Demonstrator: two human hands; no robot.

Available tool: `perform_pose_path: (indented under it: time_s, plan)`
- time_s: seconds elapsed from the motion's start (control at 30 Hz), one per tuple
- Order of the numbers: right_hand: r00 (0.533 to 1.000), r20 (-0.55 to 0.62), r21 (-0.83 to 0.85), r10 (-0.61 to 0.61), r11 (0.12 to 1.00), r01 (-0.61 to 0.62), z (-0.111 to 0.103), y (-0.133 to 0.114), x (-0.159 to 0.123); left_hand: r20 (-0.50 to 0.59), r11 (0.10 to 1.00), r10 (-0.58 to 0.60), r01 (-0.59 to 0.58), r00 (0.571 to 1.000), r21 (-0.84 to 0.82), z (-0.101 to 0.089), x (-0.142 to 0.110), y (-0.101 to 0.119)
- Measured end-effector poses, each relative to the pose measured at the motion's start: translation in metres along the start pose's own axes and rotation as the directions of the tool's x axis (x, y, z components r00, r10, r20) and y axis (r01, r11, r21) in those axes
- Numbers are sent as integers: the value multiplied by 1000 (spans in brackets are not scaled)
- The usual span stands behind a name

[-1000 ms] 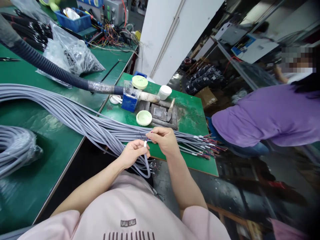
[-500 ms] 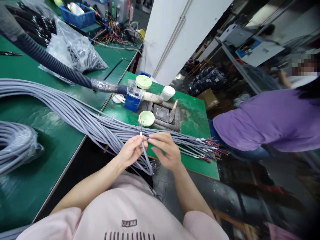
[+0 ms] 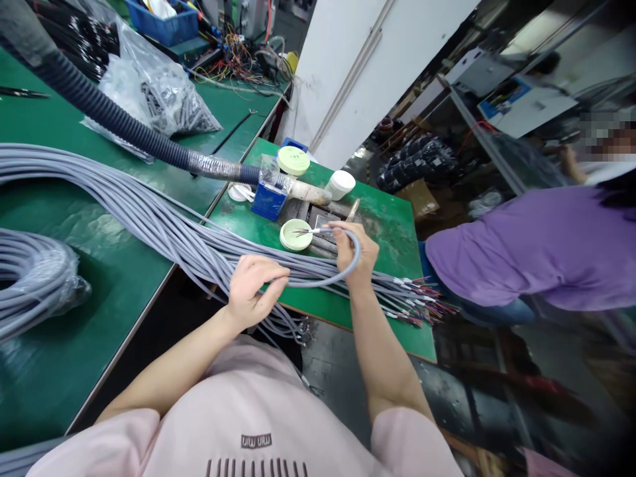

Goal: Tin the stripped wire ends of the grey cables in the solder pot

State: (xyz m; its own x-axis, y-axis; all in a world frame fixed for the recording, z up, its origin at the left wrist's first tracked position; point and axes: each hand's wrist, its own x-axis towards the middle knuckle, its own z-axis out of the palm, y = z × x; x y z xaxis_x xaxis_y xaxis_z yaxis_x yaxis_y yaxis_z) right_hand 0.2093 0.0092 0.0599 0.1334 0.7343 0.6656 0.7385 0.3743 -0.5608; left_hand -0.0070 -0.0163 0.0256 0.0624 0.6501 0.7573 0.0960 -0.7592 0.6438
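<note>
My right hand (image 3: 358, 252) is closed on a grey cable (image 3: 354, 255) just behind its stripped end. Thin coloured wires (image 3: 301, 232) stick out of that end, pointing left over a shallow pale green dish (image 3: 293, 242); whether they touch its contents I cannot tell. From my right hand the cable bends round in a loop and runs back to the left. My left hand (image 3: 256, 288) pinches it between thumb and fingertips. Beneath both hands lies a bundle of grey cables (image 3: 163, 228), its stripped wire ends (image 3: 430, 301) fanned out at the right of the table.
Behind the dish are a soldering pot (image 3: 322, 222), a blue box (image 3: 269, 201), a white cup (image 3: 340, 185) and a pale green lid (image 3: 293, 160). A ribbed hose (image 3: 149, 146) crosses from upper left. Coiled cable (image 3: 40, 278) lies left. A person in purple (image 3: 527, 245) is at right.
My right hand has taken the cable end and moved it up and right, turning the wires from upright to pointing left over the dish. My left hand has shifted left and down the cable.
</note>
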Motion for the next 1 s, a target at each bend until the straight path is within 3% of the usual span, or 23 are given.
perform_pose_path:
  time_s: [0.1, 0.23, 0.8, 1.0]
  plan:
    - [999, 46, -53, 22, 998, -20, 10, 8, 10, -58, 991, 37, -29, 998, 133, -3, -4, -19]
    - [994, 113, -124, 5, 992, 9, 20, 14, 18, -104, 983, 41, -21, 994, 184, -1, -8, -35]
    - [967, 254, -246, 6, 968, 59, 34, 17, 27, -86, 986, 10, 5, 996, 165, -1, -8, -36]
    - [983, 176, -265, -53, 959, 99, 21, 10, 33, -111, 985, -8, 27, 994, 168, -1, -10, -39]
